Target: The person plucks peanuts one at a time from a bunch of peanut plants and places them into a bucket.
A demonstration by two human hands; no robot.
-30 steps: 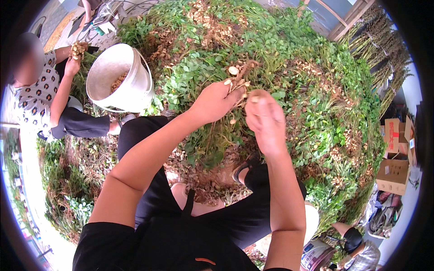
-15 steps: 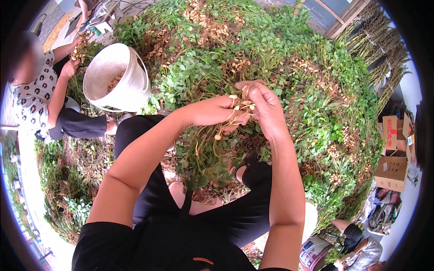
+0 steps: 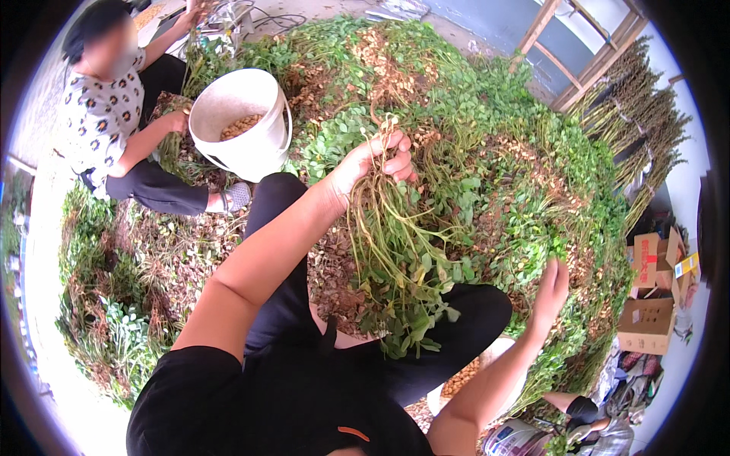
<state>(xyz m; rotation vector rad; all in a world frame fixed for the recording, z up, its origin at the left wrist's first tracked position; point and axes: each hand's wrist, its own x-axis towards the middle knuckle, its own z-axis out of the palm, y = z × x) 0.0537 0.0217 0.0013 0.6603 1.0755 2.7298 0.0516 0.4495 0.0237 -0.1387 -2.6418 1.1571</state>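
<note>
My left hand (image 3: pixel 384 161) is closed round the root end of a peanut plant (image 3: pixel 395 251). Its stems and leaves hang down between my knees, and a few pale pods show at the roots above my fingers. My right hand (image 3: pixel 550 298) is off to the right, apart from the plant, slightly blurred. Its fingers look stretched out, and nothing shows in them. Below my right forearm stands a pale bucket (image 3: pixel 502 351), partly hidden by my leg and arm, with peanuts (image 3: pixel 461 378) in it.
A large heap of peanut plants (image 3: pixel 525 175) spreads ahead and right. At left a co-worker (image 3: pixel 106 114) sits beside a white bucket (image 3: pixel 262 144) part filled with peanuts. Cardboard boxes (image 3: pixel 646 325) and dried stalks (image 3: pixel 639 114) line the right wall. Another person (image 3: pixel 608 437) is lower right.
My right hand has left the plant's roots and moved right and down, past the bucket by my leg. The left hand still holds the plant, now hanging upside down. My view has shifted somewhat.
</note>
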